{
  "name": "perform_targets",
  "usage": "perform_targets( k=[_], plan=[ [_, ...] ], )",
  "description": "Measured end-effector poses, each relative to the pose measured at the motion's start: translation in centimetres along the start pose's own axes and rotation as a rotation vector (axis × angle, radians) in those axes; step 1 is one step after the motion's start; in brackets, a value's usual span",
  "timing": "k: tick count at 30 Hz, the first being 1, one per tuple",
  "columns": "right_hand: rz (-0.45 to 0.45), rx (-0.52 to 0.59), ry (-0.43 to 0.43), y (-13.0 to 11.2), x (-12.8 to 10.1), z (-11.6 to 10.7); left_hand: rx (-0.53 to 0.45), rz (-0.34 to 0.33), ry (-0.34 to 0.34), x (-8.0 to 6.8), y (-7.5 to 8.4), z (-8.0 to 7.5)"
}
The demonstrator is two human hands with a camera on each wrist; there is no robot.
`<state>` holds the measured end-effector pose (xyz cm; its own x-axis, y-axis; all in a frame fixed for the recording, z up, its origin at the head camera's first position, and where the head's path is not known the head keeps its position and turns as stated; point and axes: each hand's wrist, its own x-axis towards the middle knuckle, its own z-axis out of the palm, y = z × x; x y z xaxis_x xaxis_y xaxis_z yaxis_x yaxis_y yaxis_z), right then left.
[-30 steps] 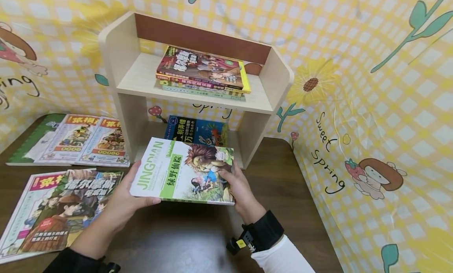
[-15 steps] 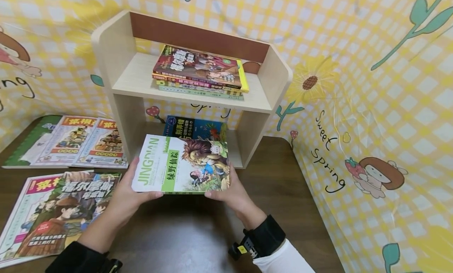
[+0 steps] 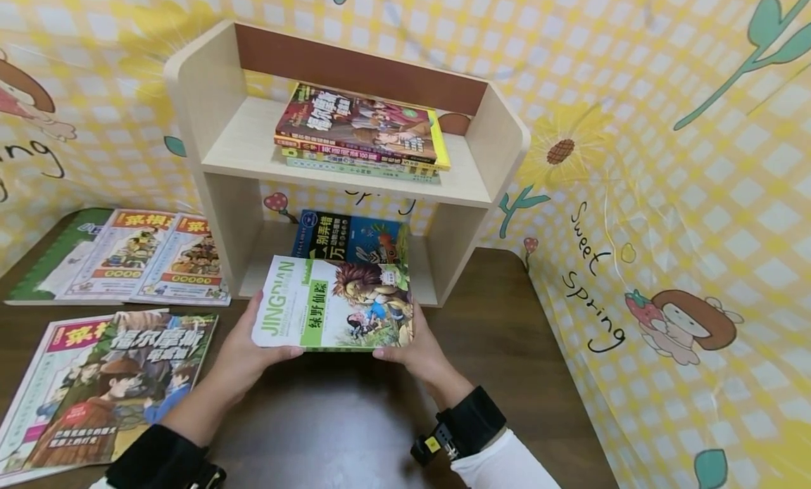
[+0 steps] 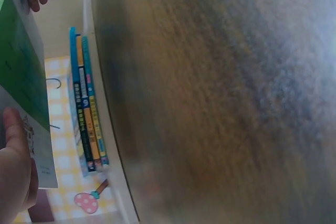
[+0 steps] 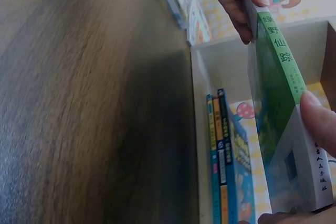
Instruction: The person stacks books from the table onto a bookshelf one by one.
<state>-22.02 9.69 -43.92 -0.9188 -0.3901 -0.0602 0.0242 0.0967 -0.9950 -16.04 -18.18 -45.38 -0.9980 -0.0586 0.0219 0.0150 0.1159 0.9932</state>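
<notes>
Both hands hold a white and green book [image 3: 345, 306] with a lion on its cover, level above the table in front of the bookshelf. My left hand [image 3: 243, 348] grips its left end, thumb along the near edge. At the right end my right hand [image 3: 421, 348] grips it the same way. The book's green spine [image 5: 283, 51] faces the person in the right wrist view. Just beyond the held book, a small stack of books [image 4: 86, 103] lies on the lower shelf, its blue top cover [image 3: 374, 239] partly hidden by the held book.
A two-tier bookshelf [image 3: 222, 141] stands at the back of the dark table [image 3: 526, 376]. Several books [image 3: 361, 126] lie stacked on its upper shelf. To the left are comic magazines [image 3: 133, 253], with a detective comic [image 3: 120, 390] nearer. Patterned yellow cloth [image 3: 665, 193] surrounds the table.
My right hand has shifted its grip, bringing its thumb from the cover to the near edge. The book has turned slightly, then moved a little right and nearer in the head view.
</notes>
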Motion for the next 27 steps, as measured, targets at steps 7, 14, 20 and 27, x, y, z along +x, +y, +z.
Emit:
perform_targets(
  k=[7, 14, 20, 27],
  plan=[
    [0.060, -0.026, 0.030, 1.5, 0.9, -0.4, 0.036, -0.028, -0.016, 1.2, -1.4, 0.4],
    [0.110, -0.036, 0.059, 2.7, 1.9, -0.7, 0.028, -0.025, -0.023, 2.3, -2.6, 0.7],
    [0.107, -0.029, 0.079, 3.2, 2.7, -0.9, 0.062, -0.022, -0.023, 3.6, -2.9, 0.9],
    [0.091, -0.021, 0.099, 4.0, 3.7, -0.7, 0.147, 0.000, -0.007, 5.0, -3.5, 0.7]
  ],
)
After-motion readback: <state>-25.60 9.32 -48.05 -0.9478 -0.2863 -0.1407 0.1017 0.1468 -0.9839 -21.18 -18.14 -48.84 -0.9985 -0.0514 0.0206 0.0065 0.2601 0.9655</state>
